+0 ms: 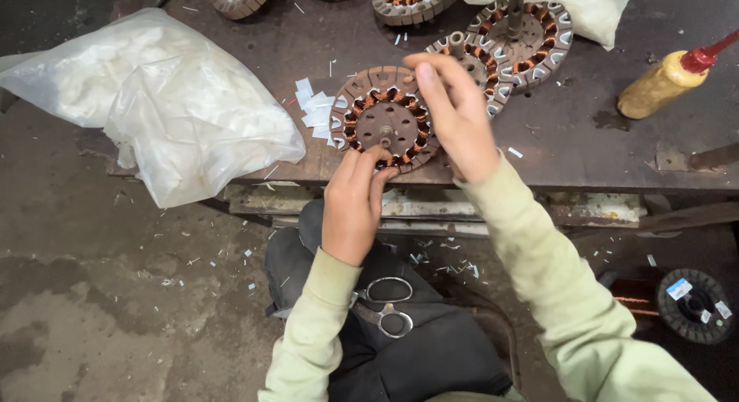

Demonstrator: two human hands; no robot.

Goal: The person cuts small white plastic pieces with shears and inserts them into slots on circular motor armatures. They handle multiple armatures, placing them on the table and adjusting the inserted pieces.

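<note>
Hands: left hand (352, 206) pinches stator (385, 118) rim, right hand (456, 109) steadies far edge | stator: heavy, rigid; windings delicate, grip by rim.

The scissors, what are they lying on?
The scissors lie on the person's dark-trousered lap, handles up. The left sleeve covers the blade tips.

Clear crumpled plastic bag of white fluffy filling (165, 102) lies on the dark tabletop's (585, 140) left end and hangs over its edge. Second whitish plastic bag (593, 9) sits at the top edge, partly covering a wound part. Black wire spool (695, 306) lower right on the floor has small white and blue labels (678, 288) on its face. No signs, no screens.
</note>
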